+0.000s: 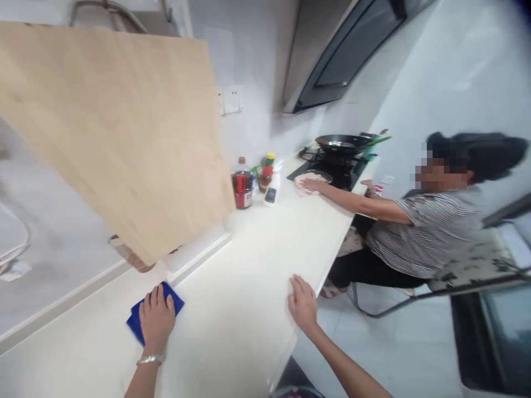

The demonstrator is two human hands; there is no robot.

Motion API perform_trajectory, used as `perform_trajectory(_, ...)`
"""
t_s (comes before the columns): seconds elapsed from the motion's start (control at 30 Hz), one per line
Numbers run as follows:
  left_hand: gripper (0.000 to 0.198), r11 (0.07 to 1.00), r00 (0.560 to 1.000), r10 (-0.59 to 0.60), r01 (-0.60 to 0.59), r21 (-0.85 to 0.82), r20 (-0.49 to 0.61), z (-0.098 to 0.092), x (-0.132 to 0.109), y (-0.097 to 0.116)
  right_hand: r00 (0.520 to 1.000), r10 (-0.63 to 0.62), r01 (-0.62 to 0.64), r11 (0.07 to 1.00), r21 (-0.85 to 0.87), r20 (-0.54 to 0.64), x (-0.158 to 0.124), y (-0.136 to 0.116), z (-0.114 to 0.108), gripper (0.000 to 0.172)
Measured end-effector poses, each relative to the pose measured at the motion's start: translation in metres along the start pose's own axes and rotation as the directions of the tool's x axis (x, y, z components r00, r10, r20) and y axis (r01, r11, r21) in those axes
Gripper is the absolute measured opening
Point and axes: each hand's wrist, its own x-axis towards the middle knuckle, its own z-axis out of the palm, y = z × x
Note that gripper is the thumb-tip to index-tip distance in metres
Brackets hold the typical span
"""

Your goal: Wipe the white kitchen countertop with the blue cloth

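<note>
My left hand (158, 316) presses down on a folded blue cloth (175, 298) on the white countertop (232, 326), near the wall side. Its fingers bend over the cloth, whose corners stick out on both sides. A silver bracelet (149, 360) circles that wrist. At the counter's front edge rests my right hand (302, 304), holding nothing, with its fingers slightly bent and its thumb apart.
A large wooden board (124, 132) juts over the counter at left. Bottles (243, 188) and a white spray bottle (271, 190) stand by the wall. Farther back, a seated person (431, 226) has one hand on a pale cloth (305, 182) beside the stove, where a wok (342, 143) sits.
</note>
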Motion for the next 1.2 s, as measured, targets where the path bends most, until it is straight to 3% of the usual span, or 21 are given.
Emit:
perform_trajectory(0.17, 0.066, 0.991, 0.992, 0.122, -0.123, -0.054, -0.02, -0.006, -0.043, 0.029, 1.0, 0.006, -0.006, 1.0, -0.014, -0.03, 0.003, -0.003, 0.0, 0.05)
perform_trajectory(0.33, 0.062, 0.961, 0.965, 0.263, -0.264, -0.084, -0.021, -0.009, -0.079, 0.072, 0.999, 0.022, -0.022, 1.0, 0.003, -0.029, 0.001, -0.002, 0.001, 0.05)
perform_trajectory(0.53, 0.055, 0.905, 0.916, 0.399, -0.389, -0.172, 0.032, -0.011, -0.111, 0.145, 0.999, 0.037, -0.036, 0.998, 0.061, -0.024, -0.001, -0.001, 0.001, 0.048)
perform_trajectory(0.67, 0.058, 0.838, 0.858, 0.507, -0.47, -0.278, 0.078, -0.016, -0.139, 0.202, 0.999, 0.023, -0.021, 0.997, 0.075, -0.024, -0.002, 0.001, 0.001, 0.049)
perform_trajectory(0.77, 0.062, 0.797, 0.83, 0.554, -0.505, -0.331, 0.069, -0.022, -0.159, 0.227, 1.0, 0.01, -0.008, 0.997, 0.073, -0.025, -0.003, 0.003, 0.001, 0.051)
perform_trajectory(0.9, 0.064, 0.738, 0.765, 0.638, -0.572, -0.357, 0.093, -0.037, -0.175, 0.219, 1.0, -0.01, 0.011, 0.998, 0.067, -0.014, -0.006, 0.007, 0.002, 0.05)
perform_trajectory(1.03, 0.063, 0.696, 0.695, 0.703, -0.628, -0.348, 0.15, -0.055, -0.183, 0.177, 1.0, -0.028, 0.027, 0.997, 0.067, 0.008, -0.008, 0.011, 0.002, 0.048)
perform_trajectory(1.1, 0.063, 0.702, 0.696, 0.701, -0.633, -0.328, 0.157, -0.062, -0.186, 0.152, 0.999, -0.03, 0.029, 0.997, 0.07, 0.019, -0.009, 0.013, 0.002, 0.048)
perform_trajectory(1.2, 0.062, 0.735, 0.731, 0.666, -0.608, -0.299, 0.15, -0.067, -0.189, 0.123, 0.999, -0.03, 0.027, 0.997, 0.075, 0.037, -0.011, 0.013, 0.002, 0.049)
